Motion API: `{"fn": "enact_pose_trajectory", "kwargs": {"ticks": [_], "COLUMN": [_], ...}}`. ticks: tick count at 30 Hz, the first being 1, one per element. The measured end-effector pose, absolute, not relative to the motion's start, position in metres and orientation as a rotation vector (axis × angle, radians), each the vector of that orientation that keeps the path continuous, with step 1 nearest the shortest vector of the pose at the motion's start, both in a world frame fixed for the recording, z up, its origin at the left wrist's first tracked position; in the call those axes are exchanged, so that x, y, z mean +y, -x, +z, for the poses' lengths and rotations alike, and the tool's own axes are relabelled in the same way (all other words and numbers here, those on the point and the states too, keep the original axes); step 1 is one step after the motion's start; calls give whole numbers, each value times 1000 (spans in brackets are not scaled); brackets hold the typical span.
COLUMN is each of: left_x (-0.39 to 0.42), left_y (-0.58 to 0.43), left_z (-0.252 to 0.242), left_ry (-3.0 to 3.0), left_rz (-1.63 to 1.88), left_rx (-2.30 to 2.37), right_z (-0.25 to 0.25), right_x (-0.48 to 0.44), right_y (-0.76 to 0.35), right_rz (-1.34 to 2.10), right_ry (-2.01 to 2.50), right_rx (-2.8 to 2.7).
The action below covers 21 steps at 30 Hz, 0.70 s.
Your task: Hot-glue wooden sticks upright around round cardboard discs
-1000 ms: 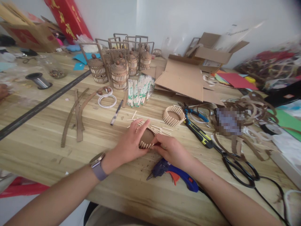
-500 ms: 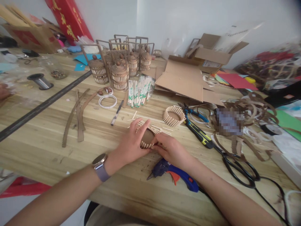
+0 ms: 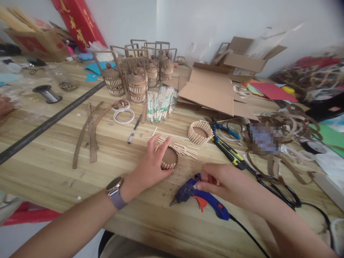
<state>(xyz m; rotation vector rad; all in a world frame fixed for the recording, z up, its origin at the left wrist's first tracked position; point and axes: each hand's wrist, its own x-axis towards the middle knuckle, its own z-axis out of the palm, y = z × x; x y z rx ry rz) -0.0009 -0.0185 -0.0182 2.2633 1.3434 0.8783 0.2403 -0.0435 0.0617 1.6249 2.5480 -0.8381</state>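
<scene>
My left hand (image 3: 152,161) curves around the left side of a round brown base (image 3: 170,158) with short wooden sticks standing along its near rim, thumb and fingers gripping it. Over the back end of a blue glue gun (image 3: 185,191) hangs my right hand (image 3: 215,179), fingers curled together; whether they grip the gun is hard to see. The gun lies on its side, with its orange trigger towards me. Loose sticks (image 3: 185,149) lie just behind the base. A finished-looking stick ring (image 3: 200,132) stands further back.
Pliers (image 3: 227,132), a yellow-black cutter (image 3: 228,152) and black scissors (image 3: 285,193) lie to the right. Behind are small lidded baskets (image 3: 137,86), wrapped sticks (image 3: 159,104) and cardboard (image 3: 208,87). A penknife (image 3: 134,129) and brown strips (image 3: 91,136) are left. Another person's hand (image 3: 5,105) shows far left.
My right hand has left the rim of the round base and moved right to the glue gun. My left hand stays at the base.
</scene>
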Motion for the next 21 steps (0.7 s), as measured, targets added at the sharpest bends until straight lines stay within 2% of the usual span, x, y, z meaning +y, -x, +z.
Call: {"fn": "enact_pose_trajectory", "kwargs": {"ticks": [5, 11, 17, 21], "left_x": [-19, -18, -17, -17], "left_y": [1, 1, 2, 2], "left_z": [-20, -21, -22, -21], "left_ry": [-2271, -2261, -2230, -2233], "left_rz": [890, 909, 875, 859], "left_rx": [1345, 1372, 1366, 1376], "right_z": [56, 35, 33, 33], "right_x": [-63, -64, -55, -58], "right_y": [-254, -259, -276, -281], "right_rz": [-830, -1007, -1563, -1733], "right_ry": [-1651, -1672, -1808, -2048], "right_rx": [2246, 2350, 2447, 2359]}}
